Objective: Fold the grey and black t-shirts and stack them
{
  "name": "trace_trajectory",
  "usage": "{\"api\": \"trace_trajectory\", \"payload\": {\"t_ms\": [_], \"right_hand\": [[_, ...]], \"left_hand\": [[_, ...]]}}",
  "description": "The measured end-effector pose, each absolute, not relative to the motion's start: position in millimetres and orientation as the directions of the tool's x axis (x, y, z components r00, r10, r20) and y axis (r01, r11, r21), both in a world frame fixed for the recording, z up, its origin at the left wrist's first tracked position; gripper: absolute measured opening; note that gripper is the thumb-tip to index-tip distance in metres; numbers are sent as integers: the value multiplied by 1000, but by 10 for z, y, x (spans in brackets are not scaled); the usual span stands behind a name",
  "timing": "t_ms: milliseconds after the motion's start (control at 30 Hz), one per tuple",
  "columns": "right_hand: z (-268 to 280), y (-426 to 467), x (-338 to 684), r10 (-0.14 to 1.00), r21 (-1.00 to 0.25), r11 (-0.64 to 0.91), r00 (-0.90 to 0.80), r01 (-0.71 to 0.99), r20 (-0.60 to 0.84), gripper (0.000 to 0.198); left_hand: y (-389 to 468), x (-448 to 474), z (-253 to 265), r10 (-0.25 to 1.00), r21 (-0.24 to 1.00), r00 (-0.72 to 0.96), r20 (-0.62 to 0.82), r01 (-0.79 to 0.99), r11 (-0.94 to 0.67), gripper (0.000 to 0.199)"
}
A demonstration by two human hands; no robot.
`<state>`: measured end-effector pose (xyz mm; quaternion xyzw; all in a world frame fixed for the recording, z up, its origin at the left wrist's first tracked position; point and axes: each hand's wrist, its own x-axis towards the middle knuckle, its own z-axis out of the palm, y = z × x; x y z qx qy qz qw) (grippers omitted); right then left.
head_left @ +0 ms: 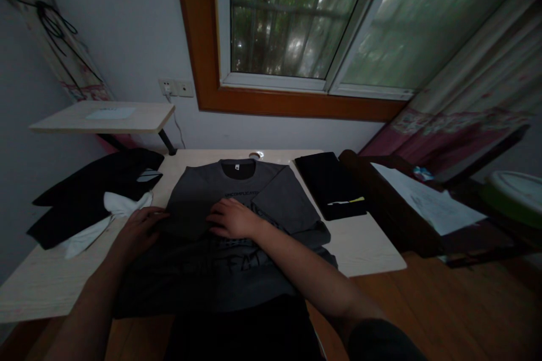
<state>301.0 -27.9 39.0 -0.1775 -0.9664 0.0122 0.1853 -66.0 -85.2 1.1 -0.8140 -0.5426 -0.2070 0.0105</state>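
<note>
A dark grey T-shirt [195,197] with black lettering on its front lies spread on the table, its collar toward the wall. On the right, its sleeve is folded inward across the chest. My left hand [141,231] is at the shirt's left edge, fingers bent around the fabric there; the dim light hides part of the grip. Palm down on the printed chest rests my right hand [232,219], its fingers stretched out and slightly apart. The shirt's lower end hangs toward my lap in shadow.
Black clothing [97,180] and a white cloth [122,203] lie left on the pale table [372,242], below a raised shelf [101,115]. A folded black garment [330,183] lies to the right. Beyond it, a paper sheet [427,197] rests on dark furniture. A window [296,22] is ahead.
</note>
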Motion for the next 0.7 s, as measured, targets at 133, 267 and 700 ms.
{"api": "trace_trajectory", "payload": {"t_ms": [133,267,700], "right_hand": [[425,-244,3155,421,-146,907,-829,396,368,35],[453,-87,3447,523,-205,852,-783,481,336,28],[300,361,4984,893,-283,408,-314,868,324,37]], "left_hand": [[-844,-662,19,883,221,317,346,887,-405,44],[-854,-652,44,895,237,294,336,893,-383,43],[-692,-456,468,881,420,296,370,792,-442,34]]}}
